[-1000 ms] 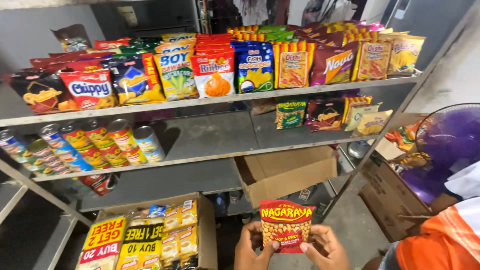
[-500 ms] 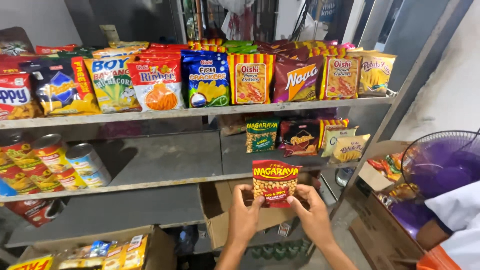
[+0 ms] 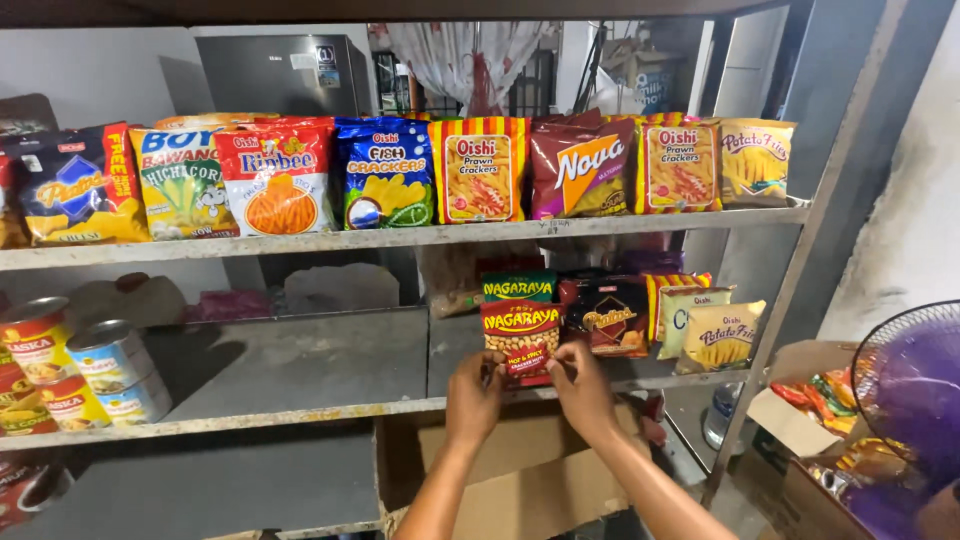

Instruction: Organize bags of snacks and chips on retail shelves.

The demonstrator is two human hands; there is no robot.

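So, far left of the hands sit tin cans point(image 3: 85, 375) on the middle shelf point(image 3: 300, 400). Left hand point(image 3: 474, 395) and right hand point(image 3: 580, 388) each pinch a lower corner of the red nut packet point(image 3: 522, 340), upright (label facing out) w/ the green packet point(image 3: 518, 287) behind it. Just right: dark snack bag point(image 3: 612, 318).

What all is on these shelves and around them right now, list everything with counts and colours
red snack packet: one, red, upright on middle shelf, held by both hands
green snack packet: one, directly behind the red one
dark packet: one, dark brown, to its right
yellow packets: about three, middle shelf, right end
top-shelf bags: about eight, mixed colours, one row
cans: several, middle shelf, left
cardboard box: one, brown, below
fan: one, purple, right edge
left hand: on packet's left edge
right hand: on packet's right edge
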